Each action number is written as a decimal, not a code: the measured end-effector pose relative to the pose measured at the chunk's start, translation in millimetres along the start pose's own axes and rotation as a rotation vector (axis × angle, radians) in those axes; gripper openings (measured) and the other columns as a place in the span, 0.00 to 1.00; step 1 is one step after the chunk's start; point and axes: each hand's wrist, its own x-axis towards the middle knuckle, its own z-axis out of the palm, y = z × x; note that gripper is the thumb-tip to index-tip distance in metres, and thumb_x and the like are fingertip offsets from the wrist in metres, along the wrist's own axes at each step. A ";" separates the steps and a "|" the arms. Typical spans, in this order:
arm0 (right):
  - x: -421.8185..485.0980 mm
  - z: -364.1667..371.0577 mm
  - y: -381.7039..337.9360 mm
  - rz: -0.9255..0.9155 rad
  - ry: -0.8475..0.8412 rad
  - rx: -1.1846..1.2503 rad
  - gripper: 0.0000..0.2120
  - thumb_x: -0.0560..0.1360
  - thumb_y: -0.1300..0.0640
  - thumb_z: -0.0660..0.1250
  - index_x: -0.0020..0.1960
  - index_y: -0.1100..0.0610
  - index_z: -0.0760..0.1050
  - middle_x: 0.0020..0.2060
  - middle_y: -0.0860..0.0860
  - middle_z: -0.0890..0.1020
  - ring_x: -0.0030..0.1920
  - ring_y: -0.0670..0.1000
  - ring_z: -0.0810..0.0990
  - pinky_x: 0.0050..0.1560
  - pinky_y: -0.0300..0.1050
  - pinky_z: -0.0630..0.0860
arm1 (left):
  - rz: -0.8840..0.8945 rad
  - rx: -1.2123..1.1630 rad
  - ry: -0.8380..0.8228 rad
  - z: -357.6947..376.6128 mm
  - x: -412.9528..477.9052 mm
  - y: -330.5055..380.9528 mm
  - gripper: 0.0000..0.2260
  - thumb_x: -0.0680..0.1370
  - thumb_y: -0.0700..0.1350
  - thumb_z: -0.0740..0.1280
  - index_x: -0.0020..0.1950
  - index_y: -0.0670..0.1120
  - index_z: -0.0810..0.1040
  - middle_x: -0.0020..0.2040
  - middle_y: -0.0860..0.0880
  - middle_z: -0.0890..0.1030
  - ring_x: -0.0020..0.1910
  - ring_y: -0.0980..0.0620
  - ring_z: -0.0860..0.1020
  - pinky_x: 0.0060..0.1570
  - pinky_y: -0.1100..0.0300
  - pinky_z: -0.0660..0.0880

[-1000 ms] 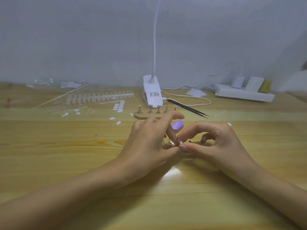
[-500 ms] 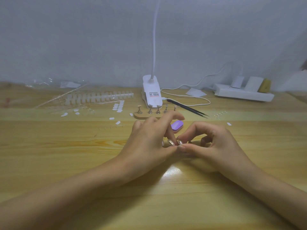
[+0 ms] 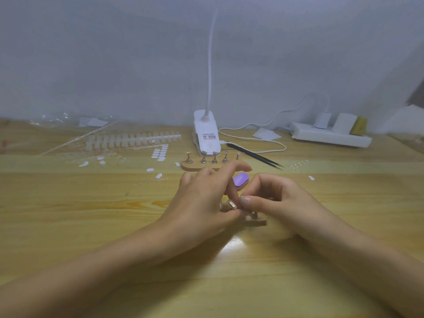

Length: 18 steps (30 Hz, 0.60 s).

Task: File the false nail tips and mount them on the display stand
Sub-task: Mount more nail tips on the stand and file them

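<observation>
- Two hands, left hand (image 3: 204, 203) and right hand (image 3: 277, 203): fingers curled, pinching together over small stand (image 3: 257, 221), probably seating a tip; contents could not be told
- Display stand (image 3: 195, 166), five pegs, stood behind within reach
- Nail tips (image 3: 133, 140) lay far left on tabletop (image 3: 91, 226)

We can read nothing: the one black-and-red label (image 3: 209, 137) on the white lamp base (image 3: 206, 121), beyond the grip, is too blurred.

Left hand (image 3: 199, 203) and right hand (image 3: 284, 203) fingertip to fingertip over a small wooden stand (image 3: 257, 222)
</observation>
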 end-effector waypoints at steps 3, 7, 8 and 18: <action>1.2 -2.0 -0.2 0.035 -0.034 0.016 0.06 0.75 0.59 0.72 0.42 0.59 0.77 0.39 0.50 0.84 0.42 0.48 0.82 0.45 0.37 0.75 | 0.008 -0.051 -0.103 -11.1 4.7 -2.2 0.32 0.66 0.68 0.70 0.67 0.68 0.63 0.48 0.69 0.77 0.55 0.67 0.71 0.59 0.67 0.58; 0.5 -3.5 1.4 0.028 -0.001 0.063 0.06 0.79 0.58 0.68 0.44 0.58 0.78 0.38 0.47 0.84 0.38 0.42 0.80 0.39 0.28 0.72 | -0.031 -0.153 -0.078 -33.4 15.6 -19.0 0.17 0.74 0.68 0.62 0.57 0.61 0.77 0.46 0.62 0.80 0.48 0.60 0.77 0.46 0.63 0.70; 0.5 -4.4 1.1 0.019 0.021 0.082 0.07 0.80 0.58 0.66 0.44 0.57 0.79 0.38 0.45 0.84 0.36 0.40 0.79 0.36 0.27 0.71 | -0.014 -0.083 -0.056 -39.3 17.2 -25.4 0.12 0.77 0.62 0.65 0.53 0.58 0.80 0.47 0.60 0.80 0.47 0.60 0.76 0.48 0.61 0.71; 7.5 -17.4 5.2 0.024 0.157 0.089 0.15 0.80 0.56 0.64 0.37 0.47 0.81 0.44 0.50 0.86 0.38 0.44 0.76 0.31 0.41 0.70 | 0.013 0.357 -0.081 -47.2 14.3 -46.3 0.09 0.74 0.57 0.71 0.52 0.58 0.80 0.50 0.62 0.74 0.53 0.59 0.68 0.57 0.52 0.68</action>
